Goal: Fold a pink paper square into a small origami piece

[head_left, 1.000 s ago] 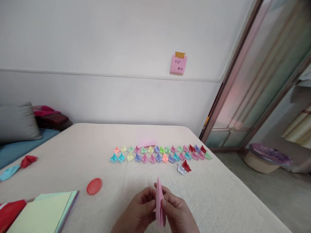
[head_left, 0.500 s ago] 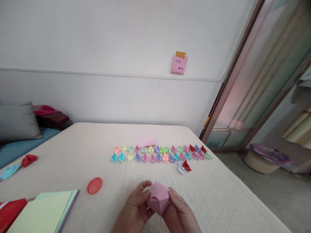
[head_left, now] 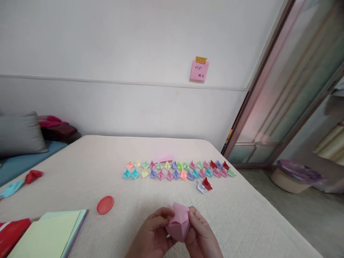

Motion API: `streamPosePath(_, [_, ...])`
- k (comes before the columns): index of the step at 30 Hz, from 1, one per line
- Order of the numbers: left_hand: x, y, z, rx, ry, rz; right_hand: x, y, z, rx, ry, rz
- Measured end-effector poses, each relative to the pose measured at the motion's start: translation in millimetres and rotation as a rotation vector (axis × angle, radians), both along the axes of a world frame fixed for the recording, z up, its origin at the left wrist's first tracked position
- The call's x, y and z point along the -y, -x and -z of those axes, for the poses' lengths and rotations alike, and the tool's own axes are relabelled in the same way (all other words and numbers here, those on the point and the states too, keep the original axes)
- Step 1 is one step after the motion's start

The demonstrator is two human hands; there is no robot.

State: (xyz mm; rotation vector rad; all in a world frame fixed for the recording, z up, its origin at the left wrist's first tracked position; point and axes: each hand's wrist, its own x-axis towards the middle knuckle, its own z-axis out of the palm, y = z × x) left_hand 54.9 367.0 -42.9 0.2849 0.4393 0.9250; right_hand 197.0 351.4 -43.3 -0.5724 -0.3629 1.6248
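Observation:
A pink folded paper piece (head_left: 179, 223) is held between my two hands near the front of the table. My left hand (head_left: 156, 231) pinches its left side, the thumb and fingers closed on the paper. On the right edge, my right hand (head_left: 201, 231) grips it with thumb and fingertips. The paper is creased, with a flap across its front; its underside is hidden by my fingers. Beyond my hands stand two rows of small coloured folded paper pieces (head_left: 169, 175). A white folded piece (head_left: 201, 187) and a dark red one (head_left: 207, 184) lie just in front of those rows.
To the left lie a red round lid (head_left: 105, 205), a stack of coloured paper sheets (head_left: 48, 233), and a red packet (head_left: 12, 234). A red paper piece (head_left: 33, 176) and a light blue one (head_left: 12, 189) are farther left. A flat pink sheet (head_left: 164, 158) lies behind the rows.
The pink paper has tilted and shifted slightly right. The fingers of my left hand have moved onto its upper left edge, and my right fingers have moved up its right edge.

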Motion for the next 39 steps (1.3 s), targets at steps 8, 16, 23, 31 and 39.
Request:
streamPosePath(8, [3.4,-2.7,-1.2,0.028,-0.089,0.011,0.9,0.7,-4.2,0.119,0.063,-0.088])
streamPosePath(16, [-2.3,6.5,-8.3,-0.025,-0.143,-0.041,0.0,-3.3,-8.6,0.163,-0.046,-0.228])
streamPosePath(23, [-5.6,20.7,-19.3,-0.255,-0.166,-0.026,-0.1,-17.2,-15.3,0.590,-0.103,-0.214])
streamPosePath(31, [-3.6,21.4,-22.5,-0.255,-0.256,0.080,2.5,-15.5,-17.5,0.388,0.068,-0.295])
streamPosePath(39, [-4.0,18.8,-28.4,-0.555,-0.361,0.071,1.7,-14.0,-14.8,0.569,-0.011,-0.199])
